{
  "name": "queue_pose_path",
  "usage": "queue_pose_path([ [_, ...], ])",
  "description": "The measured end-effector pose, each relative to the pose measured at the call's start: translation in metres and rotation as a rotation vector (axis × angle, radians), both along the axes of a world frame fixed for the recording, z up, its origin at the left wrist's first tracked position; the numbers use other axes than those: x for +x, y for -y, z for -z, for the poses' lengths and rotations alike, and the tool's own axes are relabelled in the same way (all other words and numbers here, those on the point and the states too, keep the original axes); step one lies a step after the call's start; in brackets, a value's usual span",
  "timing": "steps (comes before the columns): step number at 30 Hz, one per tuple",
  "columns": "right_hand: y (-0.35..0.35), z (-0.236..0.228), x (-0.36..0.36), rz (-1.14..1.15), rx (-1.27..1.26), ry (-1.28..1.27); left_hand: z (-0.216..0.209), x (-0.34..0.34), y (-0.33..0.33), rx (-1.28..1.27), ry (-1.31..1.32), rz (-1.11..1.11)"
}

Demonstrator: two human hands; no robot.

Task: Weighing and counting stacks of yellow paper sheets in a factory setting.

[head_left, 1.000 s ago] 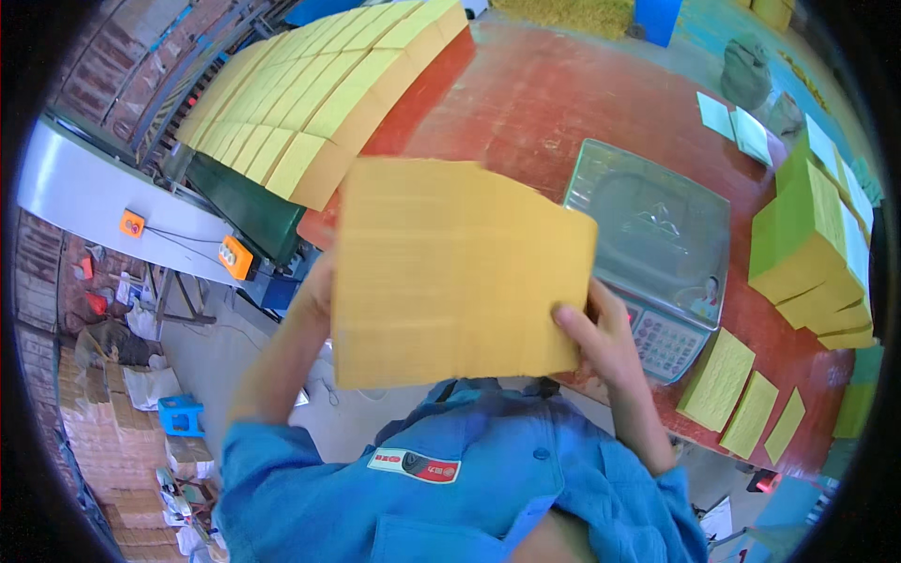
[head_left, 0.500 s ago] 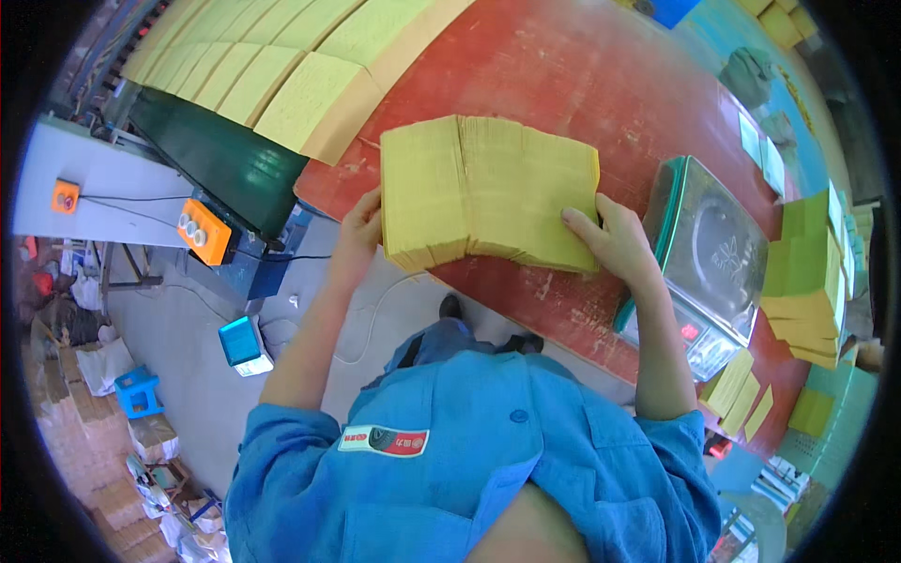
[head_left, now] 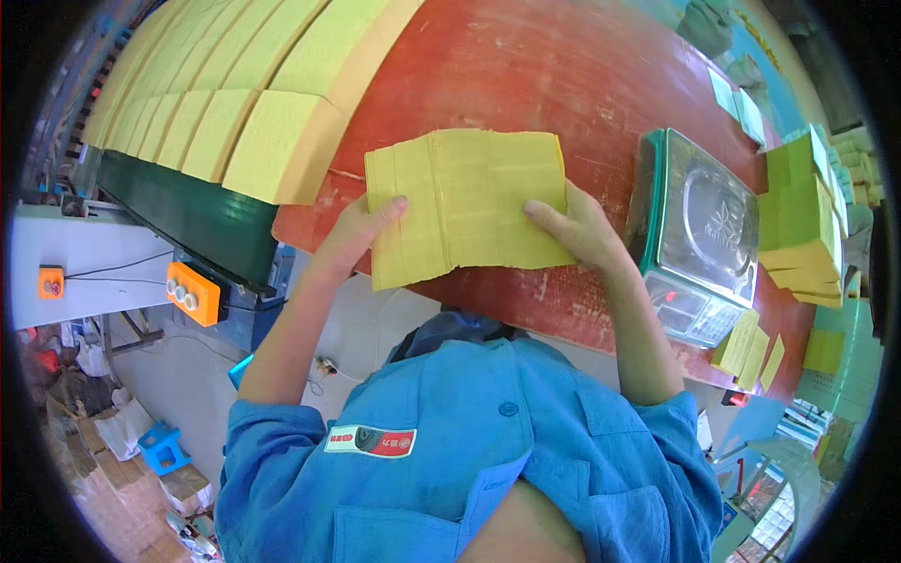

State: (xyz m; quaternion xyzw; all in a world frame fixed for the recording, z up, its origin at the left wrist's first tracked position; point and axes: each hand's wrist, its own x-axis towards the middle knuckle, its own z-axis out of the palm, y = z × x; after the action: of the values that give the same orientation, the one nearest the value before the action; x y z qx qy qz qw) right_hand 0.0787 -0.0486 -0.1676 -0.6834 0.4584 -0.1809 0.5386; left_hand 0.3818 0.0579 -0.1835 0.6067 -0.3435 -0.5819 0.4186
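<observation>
A thick stack of yellow paper sheets [head_left: 469,202] is held level in front of me, over the near edge of the red table. My left hand [head_left: 361,230] grips its left end, with the thumb on top and the fingers hidden beneath. At the opposite end, my right hand [head_left: 577,225] grips in the same way, thumb pressed on the upper face. A crease or ridge runs across the stack left of its middle. The sheets' edges along the near side look slightly wavy.
Rows of yellow paper stacks [head_left: 282,141] lie at the far left, beside a green conveyor belt [head_left: 188,216]. An orange switch box [head_left: 194,293] is mounted below it. On the red table [head_left: 507,66], a weighing scale [head_left: 699,235] stands right, with more yellow stacks [head_left: 798,220] beyond.
The stack has tilted so its near edges show less, and it has shifted slightly left. My left thumb has come onto its top face. The view has turned a little.
</observation>
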Motion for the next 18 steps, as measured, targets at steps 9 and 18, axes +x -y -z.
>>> queue_pose_path([
  [9, -0.012, -0.003, -0.019, 0.049, -0.225, 0.521, -0.008, -0.012, -0.033, -0.278, 0.216, -0.042],
  [18, -0.023, 0.032, -0.013, 0.036, -0.226, 0.519, 0.033, -0.02, -0.045, -0.346, 0.125, -0.152],
])
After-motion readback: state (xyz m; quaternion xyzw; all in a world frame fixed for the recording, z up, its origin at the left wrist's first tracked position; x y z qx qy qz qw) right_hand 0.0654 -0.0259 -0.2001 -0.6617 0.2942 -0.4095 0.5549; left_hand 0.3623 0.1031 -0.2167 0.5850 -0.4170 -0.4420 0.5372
